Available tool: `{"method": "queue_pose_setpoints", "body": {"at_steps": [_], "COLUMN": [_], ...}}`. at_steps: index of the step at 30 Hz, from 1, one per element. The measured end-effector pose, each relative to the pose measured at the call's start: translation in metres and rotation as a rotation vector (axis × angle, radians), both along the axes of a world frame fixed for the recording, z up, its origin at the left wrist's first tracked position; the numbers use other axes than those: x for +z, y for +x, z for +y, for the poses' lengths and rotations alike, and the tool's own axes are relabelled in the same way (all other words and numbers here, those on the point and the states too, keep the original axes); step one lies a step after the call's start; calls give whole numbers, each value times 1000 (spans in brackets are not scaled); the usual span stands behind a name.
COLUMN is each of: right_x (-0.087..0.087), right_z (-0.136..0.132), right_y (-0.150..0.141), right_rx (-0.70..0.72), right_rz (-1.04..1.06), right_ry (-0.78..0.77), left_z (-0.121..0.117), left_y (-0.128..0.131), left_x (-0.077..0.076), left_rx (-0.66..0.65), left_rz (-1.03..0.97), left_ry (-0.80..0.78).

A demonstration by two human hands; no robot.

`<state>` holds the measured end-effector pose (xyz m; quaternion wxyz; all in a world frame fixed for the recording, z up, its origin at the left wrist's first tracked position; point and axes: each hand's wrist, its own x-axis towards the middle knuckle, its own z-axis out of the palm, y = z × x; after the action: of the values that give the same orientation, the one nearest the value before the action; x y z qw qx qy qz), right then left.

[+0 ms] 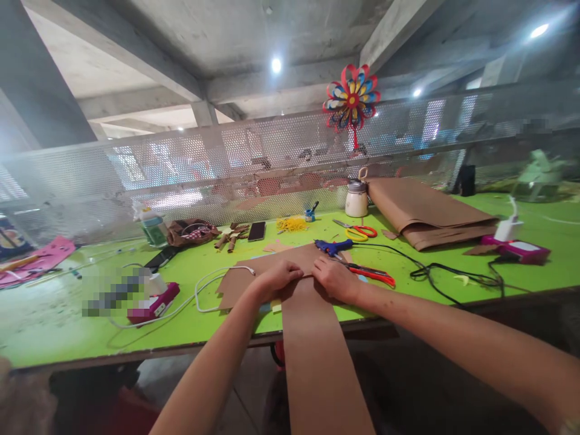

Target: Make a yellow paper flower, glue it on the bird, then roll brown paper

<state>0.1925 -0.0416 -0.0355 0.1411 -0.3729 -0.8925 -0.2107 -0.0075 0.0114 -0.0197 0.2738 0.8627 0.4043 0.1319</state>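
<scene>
A long strip of brown kraft paper runs off the near edge of the green table and hangs toward me. My left hand grips the strip's far end at its left side, fingertips curled onto a narrow fold. On the right side of the same fold, my right hand presses with bent fingers. Under and beyond both hands lies a wider brown sheet. A blue glue gun rests just past my right hand, and a red-handled tool sits to its right.
Yellow and red scissors, a phone, yellow shreds and a white jar stand farther back. Folded brown paper lies at right. A purple power strip is at left, another at right, with cables.
</scene>
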Motion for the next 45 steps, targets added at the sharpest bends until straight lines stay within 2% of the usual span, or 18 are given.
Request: {"method": "queue_pose_setpoints", "body": {"at_steps": [2, 5, 7, 9, 11, 13, 18, 22, 25, 28, 32, 35, 39, 45], "right_x": [3, 8, 10, 12, 12, 11, 9, 4, -1, -4, -4, -2, -1, -4], "right_z": [2, 17, 31, 43, 50, 50, 42, 45, 49, 50, 50, 48, 48, 55], "right_y": [4, 9, 9, 4, -4, -12, -17, -11, -7, -5, -4, -3, 0, 4], "right_rx": [10, 8, -24, -40, -56, -62, 98, 136, 163, 164, 204, 205, 186, 165], "right_rz": [91, 432, 705, 856, 880, 861, 975, 1021, 995, 940, 841, 769, 762, 908], "right_ry": [-62, -213, -392, -603, -761, -852, -1034, -1077, -1072, -994, -823, -768, -808, -953], "left_z": [-1, -3, -5, -6, -7, -6, -3, -6, -9, -10, -11, -14, -18, -17], "left_y": [-2, -5, -6, -7, -7, -9, -12, -11, -12, -12, -9, -8, -8, -10], "left_x": [-1, 0, 1, 2, 2, 2, 3, 7, 9, 10, 7, 7, 10, 13], "left_rx": [0, 0, -9, -18, -21, -3, 33, -25, -37, -16, -8, -17, -13, -15], "left_rz": [-38, -86, -116, -161, -217, -235, -184, -196, -188, -156, -158, -142, -129, -142], "left_ry": [8, -9, -27, -39, -50, -53, -4, -28, -105, -142, -88, -105, -121, -122]}}
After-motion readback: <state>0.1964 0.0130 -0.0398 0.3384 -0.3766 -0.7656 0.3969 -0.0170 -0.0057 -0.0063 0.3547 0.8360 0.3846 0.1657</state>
